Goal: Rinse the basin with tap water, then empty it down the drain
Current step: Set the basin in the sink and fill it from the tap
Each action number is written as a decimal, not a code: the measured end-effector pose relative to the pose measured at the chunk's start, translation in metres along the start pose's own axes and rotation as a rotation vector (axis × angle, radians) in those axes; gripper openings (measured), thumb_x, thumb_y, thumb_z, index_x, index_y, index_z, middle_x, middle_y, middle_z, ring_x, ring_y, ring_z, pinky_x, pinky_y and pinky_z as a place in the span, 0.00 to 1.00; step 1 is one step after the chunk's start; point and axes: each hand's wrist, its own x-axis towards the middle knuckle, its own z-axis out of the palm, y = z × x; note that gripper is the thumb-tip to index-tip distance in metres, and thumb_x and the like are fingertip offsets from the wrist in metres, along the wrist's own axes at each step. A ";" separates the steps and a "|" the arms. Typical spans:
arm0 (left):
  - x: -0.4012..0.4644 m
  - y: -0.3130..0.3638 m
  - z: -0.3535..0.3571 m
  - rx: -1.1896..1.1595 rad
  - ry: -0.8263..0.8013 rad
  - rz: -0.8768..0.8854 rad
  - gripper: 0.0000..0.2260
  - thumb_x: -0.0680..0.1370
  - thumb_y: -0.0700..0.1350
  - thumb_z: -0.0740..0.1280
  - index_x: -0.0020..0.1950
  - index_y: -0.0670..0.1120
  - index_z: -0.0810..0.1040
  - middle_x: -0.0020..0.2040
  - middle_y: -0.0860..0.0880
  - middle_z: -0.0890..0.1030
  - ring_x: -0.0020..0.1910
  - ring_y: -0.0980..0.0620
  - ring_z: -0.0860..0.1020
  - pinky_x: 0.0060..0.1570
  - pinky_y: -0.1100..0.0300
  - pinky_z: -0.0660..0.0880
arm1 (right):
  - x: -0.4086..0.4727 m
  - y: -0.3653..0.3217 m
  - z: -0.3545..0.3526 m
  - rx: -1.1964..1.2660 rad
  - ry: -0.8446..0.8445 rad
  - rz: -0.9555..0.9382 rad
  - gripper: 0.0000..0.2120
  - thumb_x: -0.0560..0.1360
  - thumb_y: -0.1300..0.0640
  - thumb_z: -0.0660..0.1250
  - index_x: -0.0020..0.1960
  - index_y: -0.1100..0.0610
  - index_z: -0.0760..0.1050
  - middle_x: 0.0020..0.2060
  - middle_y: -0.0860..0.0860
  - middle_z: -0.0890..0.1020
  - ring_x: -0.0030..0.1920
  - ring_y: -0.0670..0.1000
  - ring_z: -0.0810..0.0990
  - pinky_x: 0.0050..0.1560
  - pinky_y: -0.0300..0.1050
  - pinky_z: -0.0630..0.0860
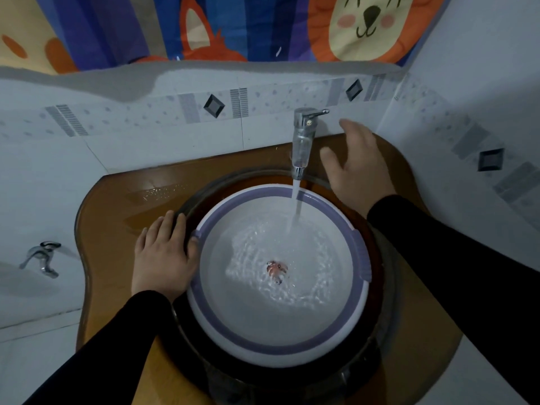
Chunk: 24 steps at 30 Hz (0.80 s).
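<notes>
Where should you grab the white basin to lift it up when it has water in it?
Probably by the two small purple handles on the basin's rim, one on each side, with both hands coming from left and right. The left hand already rests by the left handle; the right handle is free. Water makes it heavy, so holding opposite sides should keep it level.

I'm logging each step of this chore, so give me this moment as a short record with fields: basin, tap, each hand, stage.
basin: round white plastic basin with a purple rim band, sitting in the dark round sink, partly filled with rippling water
tap: chrome single-lever tap, running; the stream lands inside the basin
left hand: left hand lies flat on the sink's edge, fingers touching the basin's rim
right hand: right hand open beside the tap, holding nothing
surface: brown wooden counter, wet patches
stage: filling; not yet emptied
</notes>
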 end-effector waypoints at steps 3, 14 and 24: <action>0.000 0.000 0.000 0.000 0.000 -0.006 0.29 0.80 0.60 0.45 0.76 0.46 0.63 0.76 0.44 0.63 0.75 0.44 0.59 0.73 0.46 0.53 | 0.025 -0.018 -0.002 0.039 -0.055 -0.051 0.28 0.79 0.50 0.60 0.75 0.59 0.57 0.75 0.56 0.60 0.74 0.52 0.58 0.68 0.35 0.53; 0.000 0.000 0.000 -0.003 0.007 -0.009 0.29 0.79 0.60 0.46 0.75 0.46 0.65 0.75 0.43 0.64 0.74 0.43 0.61 0.72 0.45 0.54 | 0.029 -0.022 0.000 -0.065 -0.125 -0.127 0.23 0.80 0.50 0.58 0.72 0.58 0.63 0.71 0.54 0.66 0.60 0.55 0.75 0.62 0.38 0.64; 0.000 0.000 0.001 -0.001 0.018 0.005 0.29 0.80 0.60 0.45 0.75 0.47 0.64 0.75 0.44 0.64 0.74 0.44 0.61 0.73 0.46 0.54 | -0.006 -0.008 0.012 -0.117 -0.165 -0.174 0.27 0.81 0.52 0.57 0.76 0.60 0.55 0.76 0.55 0.58 0.75 0.51 0.57 0.66 0.31 0.52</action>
